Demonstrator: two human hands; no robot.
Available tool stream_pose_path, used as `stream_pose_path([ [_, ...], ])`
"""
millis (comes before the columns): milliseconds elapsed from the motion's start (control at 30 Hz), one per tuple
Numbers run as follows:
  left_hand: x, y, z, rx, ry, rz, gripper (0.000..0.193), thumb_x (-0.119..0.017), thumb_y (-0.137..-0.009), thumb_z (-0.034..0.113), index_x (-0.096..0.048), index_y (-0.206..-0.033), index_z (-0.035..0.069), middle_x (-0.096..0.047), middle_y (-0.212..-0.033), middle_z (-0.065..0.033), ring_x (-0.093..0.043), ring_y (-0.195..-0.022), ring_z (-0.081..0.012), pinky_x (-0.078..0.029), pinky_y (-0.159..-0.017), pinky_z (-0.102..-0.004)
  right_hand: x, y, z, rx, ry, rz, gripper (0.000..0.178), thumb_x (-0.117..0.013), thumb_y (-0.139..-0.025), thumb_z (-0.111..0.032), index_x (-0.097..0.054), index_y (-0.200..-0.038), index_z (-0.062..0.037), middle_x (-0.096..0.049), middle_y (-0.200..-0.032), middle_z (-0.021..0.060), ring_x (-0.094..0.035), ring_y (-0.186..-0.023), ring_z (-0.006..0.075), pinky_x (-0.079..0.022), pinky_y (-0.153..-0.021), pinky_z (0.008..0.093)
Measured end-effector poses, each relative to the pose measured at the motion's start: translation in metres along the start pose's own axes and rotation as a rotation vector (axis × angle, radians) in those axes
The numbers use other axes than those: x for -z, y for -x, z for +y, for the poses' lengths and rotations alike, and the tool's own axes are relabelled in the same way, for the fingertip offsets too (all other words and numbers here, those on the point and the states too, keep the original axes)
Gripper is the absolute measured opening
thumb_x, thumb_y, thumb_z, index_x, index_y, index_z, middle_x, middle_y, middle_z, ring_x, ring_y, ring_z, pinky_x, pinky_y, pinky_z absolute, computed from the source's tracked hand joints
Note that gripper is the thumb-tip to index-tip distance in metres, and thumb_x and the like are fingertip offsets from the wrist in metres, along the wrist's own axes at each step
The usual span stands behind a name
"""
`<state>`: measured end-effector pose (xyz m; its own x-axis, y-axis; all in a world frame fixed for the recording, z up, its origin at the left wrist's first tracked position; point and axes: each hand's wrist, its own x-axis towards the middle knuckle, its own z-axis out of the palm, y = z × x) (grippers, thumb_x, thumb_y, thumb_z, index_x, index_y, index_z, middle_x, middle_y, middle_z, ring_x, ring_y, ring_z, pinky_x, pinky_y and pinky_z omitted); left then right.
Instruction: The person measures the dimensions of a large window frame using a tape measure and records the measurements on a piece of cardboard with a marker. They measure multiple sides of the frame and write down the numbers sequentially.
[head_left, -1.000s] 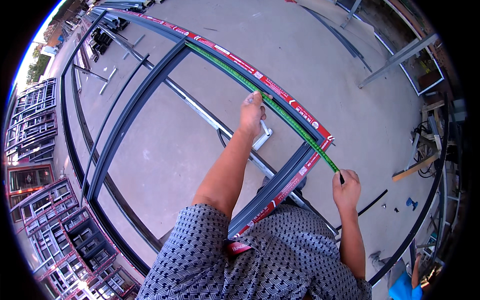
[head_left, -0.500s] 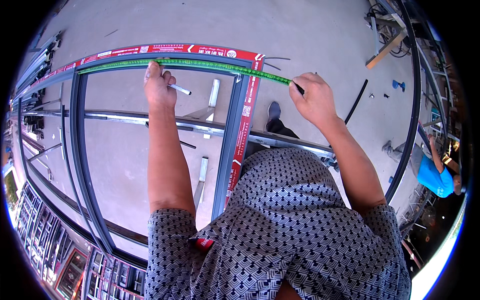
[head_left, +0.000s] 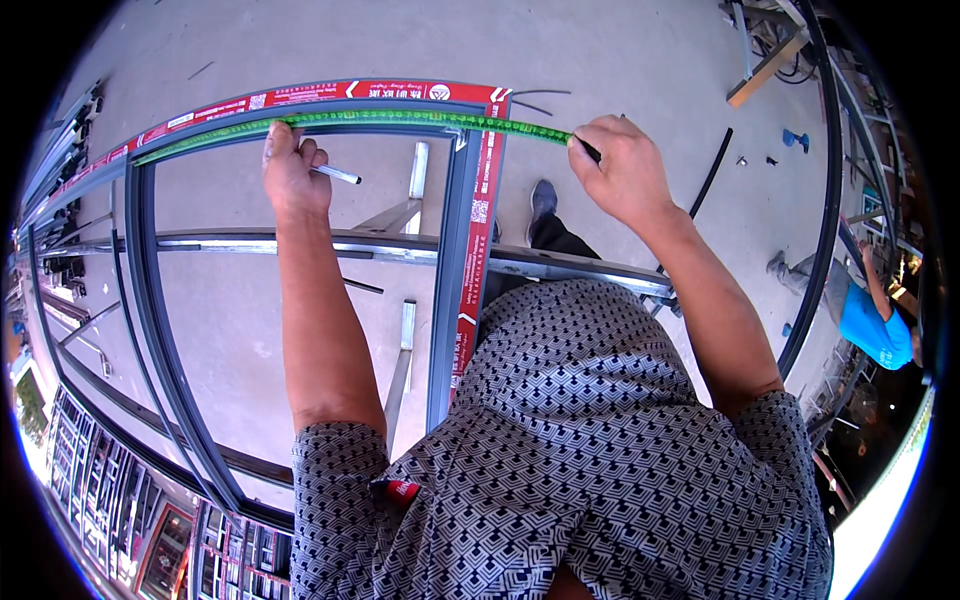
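Observation:
A green tape measure blade (head_left: 400, 118) stretches along the far rail of a dark grey metal frame (head_left: 455, 210) and runs past its right corner. Beyond that corner, my right hand (head_left: 625, 172) is closed around the tape measure's dark case (head_left: 588, 149), which is mostly hidden by the fingers. At the far rail, my left hand (head_left: 295, 180) has its thumb and finger at the blade. A slim white marker (head_left: 338, 174) with a dark end sticks out of that same hand to the right. Red printed protective film (head_left: 340, 92) covers the frame's outer faces.
A metal support beam (head_left: 390, 245) crosses under the frame. Off to the right lie a dark bar (head_left: 712, 185) and a blue object (head_left: 795, 140) on the floor. A co-worker in a blue shirt (head_left: 870, 325) is at the far right. Window-like frames (head_left: 95, 460) stand lower left.
The whole view has shifted slightly, so the frame and both hands appear a little farther left. Both hands keep nearly the same places along the tape measure.

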<state>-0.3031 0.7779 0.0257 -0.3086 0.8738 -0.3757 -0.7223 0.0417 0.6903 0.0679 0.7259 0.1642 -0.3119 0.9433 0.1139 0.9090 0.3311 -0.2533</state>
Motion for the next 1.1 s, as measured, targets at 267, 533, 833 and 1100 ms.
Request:
stream_pose_path([
  [267,-0.0022,0.0023,0.0018,-0.004,0.028,0.008,0.009,-0.055,-0.107,0.019,-0.058,-0.103,0.012,-0.052,-0.085,0.0024,-0.031,-0.057,-0.0068,-0.031,-0.054,-0.024,0.0002,-0.0014,0.0019,-0.026,0.02,-0.016,0.02,-0.065,-0.09,-0.019,-0.075,-0.092,-0.0026,-0.072,-0.095,0.0129,-0.066,-0.092,0.0341,-0.055,-0.083,0.0453],
  [533,-0.0027,0.0059,0.0039,-0.026,-0.007,-0.01,0.009,-0.052,-0.107,0.017,-0.056,-0.101,0.012,-0.052,-0.087,0.002,-0.03,-0.057,-0.0063,-0.031,-0.055,-0.0243,0.0018,-0.0011,0.0025,-0.008,0.019,-0.013,0.018,-0.066,-0.09,-0.018,-0.075,-0.092,-0.0028,-0.071,-0.095,0.0124,-0.067,-0.092,0.0334,-0.055,-0.083,0.0443],
  [833,-0.0023,0.0055,0.0034,-0.037,-0.006,-0.043,0.009,-0.053,-0.107,0.018,-0.057,-0.102,0.012,-0.053,-0.087,0.0026,-0.032,-0.059,-0.0065,-0.031,-0.055,-0.0233,0.0027,0.0,0.0001,-0.024,0.021,0.005,0.017,-0.067,-0.089,-0.018,-0.075,-0.092,-0.0033,-0.072,-0.095,0.0106,-0.067,-0.091,0.0322,-0.056,-0.081,0.0432],
  [1100,-0.0033,0.0076,0.0058,-0.034,0.015,-0.062,0.009,-0.053,-0.108,0.016,-0.057,-0.1,0.012,-0.051,-0.085,0.0032,-0.032,-0.059,-0.0066,-0.031,-0.054,-0.0225,0.0046,-0.0011,-0.0018,-0.032,0.017,-0.003,0.017,-0.067,-0.089,-0.018,-0.076,-0.094,-0.0035,-0.072,-0.096,0.0105,-0.067,-0.091,0.0316,-0.056,-0.081,0.0429],
])
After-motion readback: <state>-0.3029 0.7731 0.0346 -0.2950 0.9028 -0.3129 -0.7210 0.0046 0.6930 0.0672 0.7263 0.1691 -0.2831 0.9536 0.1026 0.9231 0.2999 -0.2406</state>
